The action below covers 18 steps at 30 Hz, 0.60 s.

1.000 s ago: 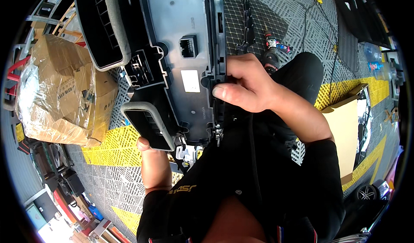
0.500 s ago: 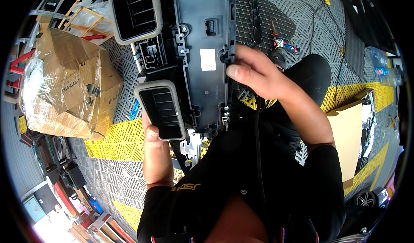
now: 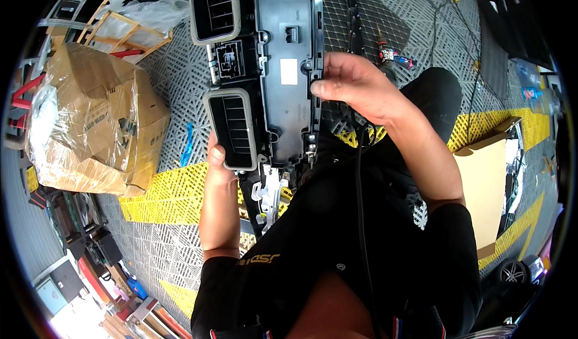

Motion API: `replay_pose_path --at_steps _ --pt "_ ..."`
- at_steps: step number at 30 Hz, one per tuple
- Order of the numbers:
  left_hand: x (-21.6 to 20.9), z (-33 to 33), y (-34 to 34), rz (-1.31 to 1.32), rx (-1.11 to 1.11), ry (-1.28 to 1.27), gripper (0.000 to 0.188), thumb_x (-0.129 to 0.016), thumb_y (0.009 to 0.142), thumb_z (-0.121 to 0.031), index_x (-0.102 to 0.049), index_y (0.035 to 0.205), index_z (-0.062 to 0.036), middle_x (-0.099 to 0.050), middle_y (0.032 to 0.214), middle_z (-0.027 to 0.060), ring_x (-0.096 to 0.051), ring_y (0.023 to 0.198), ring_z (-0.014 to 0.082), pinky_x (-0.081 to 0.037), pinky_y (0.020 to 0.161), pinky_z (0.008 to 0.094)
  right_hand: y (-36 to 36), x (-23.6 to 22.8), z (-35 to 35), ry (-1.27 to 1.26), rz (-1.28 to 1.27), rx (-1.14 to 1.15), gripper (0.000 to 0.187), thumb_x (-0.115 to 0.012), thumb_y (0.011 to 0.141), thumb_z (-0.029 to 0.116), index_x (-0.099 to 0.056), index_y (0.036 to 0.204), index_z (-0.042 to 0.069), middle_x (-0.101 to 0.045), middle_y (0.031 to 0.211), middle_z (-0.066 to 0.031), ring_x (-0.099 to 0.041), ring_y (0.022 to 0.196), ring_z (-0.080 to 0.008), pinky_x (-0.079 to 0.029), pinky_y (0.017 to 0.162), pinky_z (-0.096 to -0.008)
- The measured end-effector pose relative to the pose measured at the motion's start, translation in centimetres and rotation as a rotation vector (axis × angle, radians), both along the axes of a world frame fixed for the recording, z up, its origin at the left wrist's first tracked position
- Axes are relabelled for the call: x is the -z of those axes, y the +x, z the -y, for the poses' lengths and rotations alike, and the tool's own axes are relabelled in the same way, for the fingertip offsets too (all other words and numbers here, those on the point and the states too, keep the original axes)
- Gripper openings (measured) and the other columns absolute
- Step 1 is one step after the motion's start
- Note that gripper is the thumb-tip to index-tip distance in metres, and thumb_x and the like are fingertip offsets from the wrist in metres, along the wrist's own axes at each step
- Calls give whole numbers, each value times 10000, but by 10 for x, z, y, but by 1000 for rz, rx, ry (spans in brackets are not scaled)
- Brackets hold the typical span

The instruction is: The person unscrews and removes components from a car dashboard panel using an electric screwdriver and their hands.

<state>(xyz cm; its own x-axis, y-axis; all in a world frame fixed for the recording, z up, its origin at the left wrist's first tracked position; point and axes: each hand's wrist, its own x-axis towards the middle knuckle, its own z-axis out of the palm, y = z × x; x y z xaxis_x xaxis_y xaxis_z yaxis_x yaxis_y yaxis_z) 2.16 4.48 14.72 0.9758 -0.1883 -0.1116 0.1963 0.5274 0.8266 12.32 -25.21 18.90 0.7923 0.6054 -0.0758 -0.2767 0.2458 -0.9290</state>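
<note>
I hold a large dark plastic dashboard panel (image 3: pixel 283 44) with two grey-rimmed air vents (image 3: pixel 232 128) upright in front of me, its back side facing me. My left hand (image 3: pixel 218 161) grips the panel's lower left edge beside the lower vent, thumb on the vent's rim. My right hand (image 3: pixel 352 83) clasps the panel's right edge, fingers curled over it. A white label (image 3: pixel 289 71) and a small connector socket (image 3: pixel 291 34) show on the panel's back. White clips (image 3: pixel 268 191) hang at its lower end.
A cardboard box wrapped in plastic film (image 3: pixel 90 122) lies at my left on the grey grid floor (image 3: pixel 174 116) with yellow tiles (image 3: pixel 162 191). A wooden frame (image 3: pixel 123 14) is behind it. An open brown box (image 3: pixel 487 182) stands at my right. Cables (image 3: pixel 439 20) cross the floor.
The panel has shifted right and upward in view, turning more upright. My right hand slid along its right edge; my left hand moved up with the lower vent.
</note>
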Motion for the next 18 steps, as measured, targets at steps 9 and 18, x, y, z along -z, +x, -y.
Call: replay_pose_path --at_steps 9,18 --pt "-8 -6 10 15 -5 77 997 -794 751 -654 -500 1405 39 -682 1161 149 -721 971 229 -628 816 354 -91 -87 33 -198 703 362 59 -747 883 84 -703 882 45 -690 842 -43 -676 757 -179 -546 700 -300" --pt "3 -14 28 -30 74 -5 960 -741 787 -661 -504 1437 5 -683 1232 156 -721 1013 249 -618 835 369 -149 -119 -33 416 1010 412 164 -665 954 111 -647 1103 177 -678 763 -17 -589 529 -119 -426 518 -247"
